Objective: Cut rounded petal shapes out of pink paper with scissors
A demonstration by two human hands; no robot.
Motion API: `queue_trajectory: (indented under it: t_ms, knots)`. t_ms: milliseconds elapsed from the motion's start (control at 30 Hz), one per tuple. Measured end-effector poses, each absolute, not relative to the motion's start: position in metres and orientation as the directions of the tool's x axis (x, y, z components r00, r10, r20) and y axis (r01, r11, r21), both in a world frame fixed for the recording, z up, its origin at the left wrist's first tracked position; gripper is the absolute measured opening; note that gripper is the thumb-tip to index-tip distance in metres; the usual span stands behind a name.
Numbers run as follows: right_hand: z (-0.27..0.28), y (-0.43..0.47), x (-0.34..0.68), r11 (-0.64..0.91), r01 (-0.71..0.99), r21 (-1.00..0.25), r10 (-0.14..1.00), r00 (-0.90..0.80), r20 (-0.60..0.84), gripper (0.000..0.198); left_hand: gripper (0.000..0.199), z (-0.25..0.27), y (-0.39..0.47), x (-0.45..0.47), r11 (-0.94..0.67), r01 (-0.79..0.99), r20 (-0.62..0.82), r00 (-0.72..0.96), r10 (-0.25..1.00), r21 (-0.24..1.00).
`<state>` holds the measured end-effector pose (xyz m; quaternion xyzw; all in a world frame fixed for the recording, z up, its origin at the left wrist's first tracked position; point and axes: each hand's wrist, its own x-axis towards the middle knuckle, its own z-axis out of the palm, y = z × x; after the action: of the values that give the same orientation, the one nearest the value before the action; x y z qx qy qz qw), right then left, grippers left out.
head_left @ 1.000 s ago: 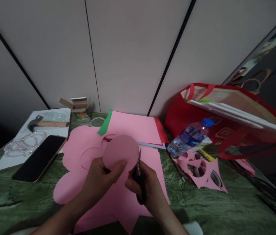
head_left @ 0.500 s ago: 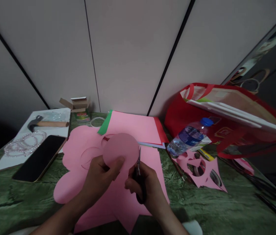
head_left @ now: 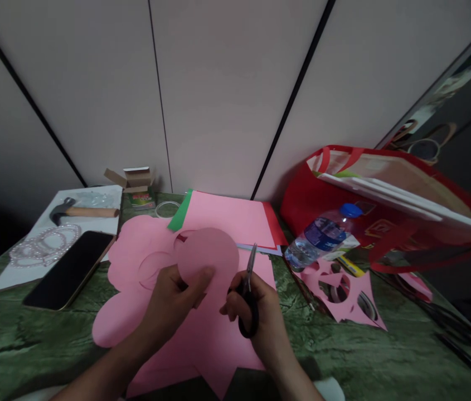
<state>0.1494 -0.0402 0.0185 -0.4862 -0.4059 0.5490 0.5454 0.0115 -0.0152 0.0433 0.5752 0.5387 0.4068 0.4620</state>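
Pale wall panels (head_left: 210, 100) with dark seams rise behind a green, marbled counter (head_left: 30, 334). Over pink paper sheets (head_left: 218, 345) spread there, the left hand (head_left: 176, 295) pinches a round pink disc (head_left: 216, 248), thumb across its front, fingers mostly hidden behind. The right hand (head_left: 266, 309) is curled round the black handles of a pair of scissors (head_left: 251, 266), their blades pointing up just beside the disc's right edge, not touching it. To the left lie a dark phone (head_left: 70, 270), a string of clear beads (head_left: 45, 245) and a hammer (head_left: 91, 212). To the right, a water bottle (head_left: 319, 236) leans near a red bag (head_left: 302, 195), with a pink offcut (head_left: 363, 292) full of holes in front of it
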Motion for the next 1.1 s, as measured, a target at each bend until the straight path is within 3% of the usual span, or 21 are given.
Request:
queue_trajectory:
  t_ms: [500, 600, 700, 800, 933, 1100]
  knots:
    - [0.018, -0.039, 0.15, -0.04, -0.182, -0.982, 0.993, 0.102, -0.06, 0.012, 0.043, 0.037, -0.013, 0.013, 0.036, 0.122, -0.047, 0.085, 0.995, 0.992]
    - [0.009, -0.03, 0.156, 0.032, -0.057, -0.998, 0.988, 0.153, 0.023, 0.012, 0.04, 0.027, 0.001, 0.01, 0.094, -0.131, -0.112, -0.141, 0.984, 0.987]
    - [-0.008, -0.016, 0.167, 0.053, 0.026, -0.998, 0.979, 0.196, 0.057, 0.017, 0.024, 0.011, 0.026, 0.0, 0.062, -0.284, -0.15, -0.298, 0.943, 0.957]
    - [-0.028, -0.003, 0.18, 0.063, 0.137, -0.988, 0.972, 0.217, 0.092, 0.02, 0.022, -0.004, 0.049, -0.013, 0.103, -0.43, -0.287, -0.388, 0.876, 0.897]
    - [-0.048, 0.006, 0.195, 0.057, 0.31, -0.949, 0.972, 0.2, 0.124, 0.02, 0.011, -0.02, 0.062, -0.024, 0.199, -0.531, -0.426, -0.347, 0.836, 0.824]
    - [-0.06, 0.011, 0.207, 0.025, 0.506, -0.862, 0.964, 0.216, 0.154, 0.031, 0.029, -0.024, 0.052, -0.013, 0.34, -0.507, -0.499, -0.216, 0.84, 0.792]
